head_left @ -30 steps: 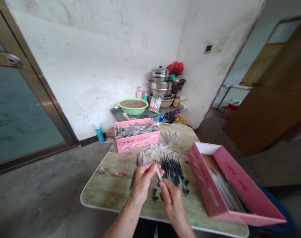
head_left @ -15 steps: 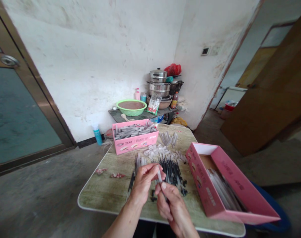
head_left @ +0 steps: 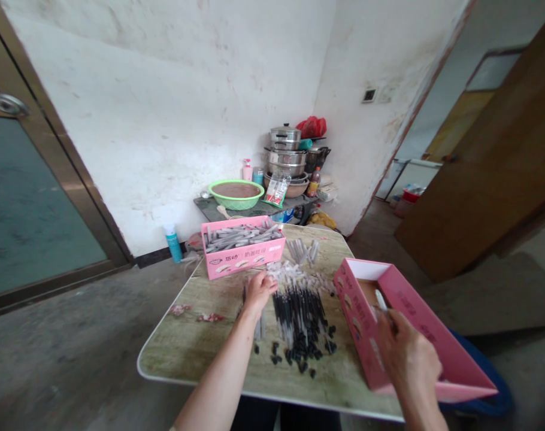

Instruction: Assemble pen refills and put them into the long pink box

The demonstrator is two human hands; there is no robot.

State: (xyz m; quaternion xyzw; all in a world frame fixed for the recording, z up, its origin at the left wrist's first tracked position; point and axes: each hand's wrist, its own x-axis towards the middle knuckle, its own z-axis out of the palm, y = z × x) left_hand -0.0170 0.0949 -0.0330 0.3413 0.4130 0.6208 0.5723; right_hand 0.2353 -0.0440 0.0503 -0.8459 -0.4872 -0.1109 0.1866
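Observation:
My right hand (head_left: pixel 407 350) is closed around a slim translucent pen (head_left: pixel 380 300), its pale end poking up, above the right pink box. My left hand (head_left: pixel 260 291) reaches over the table with its fingers drawn together at the left edge of a heap of small clear-white pen pieces (head_left: pixel 290 270). Whatever lies between those fingertips is hidden. Beside it spread many dark pen refills (head_left: pixel 299 308), with small black caps (head_left: pixel 303 350) strewn at their near end. Some clear pen barrels (head_left: pixel 260 328) lie below my left wrist.
A pink box (head_left: pixel 243 258) full of translucent pen barrels stands at the back left. Another pink box (head_left: pixel 353 323) sits on the right table edge. More barrels (head_left: pixel 303 250) lie behind the heap. Beyond the table, a low shelf holds a green basin (head_left: pixel 236 203) and stacked pots (head_left: pixel 285 158).
My hands were together around a clear pen barrel over the table's middle. My right hand has moved right over the box with a pen; my left has gone forward to the white pieces.

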